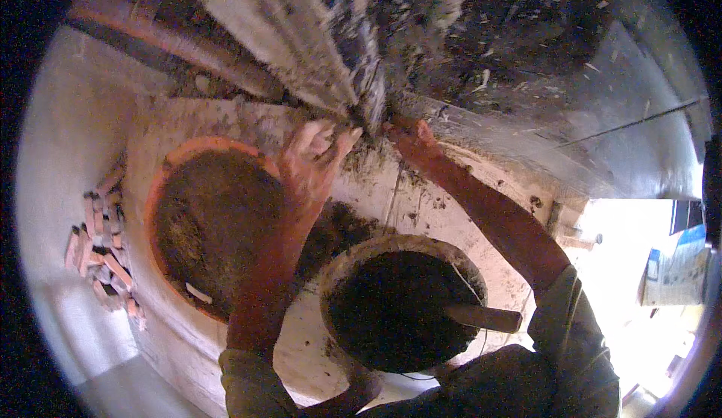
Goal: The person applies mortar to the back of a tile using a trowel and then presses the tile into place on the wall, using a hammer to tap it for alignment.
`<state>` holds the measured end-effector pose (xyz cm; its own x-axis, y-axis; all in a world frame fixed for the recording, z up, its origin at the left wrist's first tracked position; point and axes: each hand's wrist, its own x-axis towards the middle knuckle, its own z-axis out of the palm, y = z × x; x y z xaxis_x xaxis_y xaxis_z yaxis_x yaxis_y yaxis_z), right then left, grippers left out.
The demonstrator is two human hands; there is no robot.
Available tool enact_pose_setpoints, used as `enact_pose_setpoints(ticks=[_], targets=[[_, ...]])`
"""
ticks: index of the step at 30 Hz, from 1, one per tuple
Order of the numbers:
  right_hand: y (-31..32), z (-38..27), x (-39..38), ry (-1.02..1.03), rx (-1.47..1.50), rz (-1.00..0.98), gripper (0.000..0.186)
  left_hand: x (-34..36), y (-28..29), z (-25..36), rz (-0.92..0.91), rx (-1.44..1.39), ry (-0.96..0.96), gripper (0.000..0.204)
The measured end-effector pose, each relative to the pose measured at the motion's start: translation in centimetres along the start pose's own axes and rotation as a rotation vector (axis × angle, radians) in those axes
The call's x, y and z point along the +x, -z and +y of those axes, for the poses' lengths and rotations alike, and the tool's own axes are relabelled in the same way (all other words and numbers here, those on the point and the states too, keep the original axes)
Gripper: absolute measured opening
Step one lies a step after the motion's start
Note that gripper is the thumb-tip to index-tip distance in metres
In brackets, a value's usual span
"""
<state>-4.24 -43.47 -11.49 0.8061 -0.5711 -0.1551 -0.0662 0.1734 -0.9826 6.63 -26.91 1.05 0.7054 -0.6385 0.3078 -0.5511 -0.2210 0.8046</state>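
Observation:
My left hand (320,151), blurred, is raised at a dirt-streaked seam between two surfaces (365,94), its fingers curled around something I cannot make out. Just right of it, my right hand (410,139) reaches to that seam with bent, closed fingers; whatever they grip is hidden. Below my left hand is an orange-rimmed round tub (162,185) of grey-brown material with a small white strip on it. Between my forearms sits a round bucket (335,275) of dark wet material, a wooden tool handle (485,319) sticking out over its right rim.
A pale, dirt-smudged surface (504,245) lies under both containers. Broken bricks (105,256) are piled by the left wall (60,139). Dark, flecked surfaces (496,42) rise ahead, with a smooth grey panel (639,132) at right. A bright opening (602,260) is at far right.

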Motion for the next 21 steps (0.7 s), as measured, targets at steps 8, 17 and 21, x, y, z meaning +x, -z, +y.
enact_pose_setpoints(ticks=[8, 17, 21], targets=[[-1.3, 4.1, 0.8, 0.369, -0.151, 0.194, 0.026, 0.0, -3.2, -0.2, 0.160, -0.043, -0.206, 0.093], [-2.3, -3.8, -2.2, 0.187, -0.254, 0.149, 0.050, 0.8, -4.8, 1.5, 0.089, -0.613, 0.267, 0.106], [-2.3, -5.1, -1.7, -0.012, -0.335, 0.072, 0.052, 1.2, -4.5, 0.2, 0.133, -0.142, 0.047, 0.105]])
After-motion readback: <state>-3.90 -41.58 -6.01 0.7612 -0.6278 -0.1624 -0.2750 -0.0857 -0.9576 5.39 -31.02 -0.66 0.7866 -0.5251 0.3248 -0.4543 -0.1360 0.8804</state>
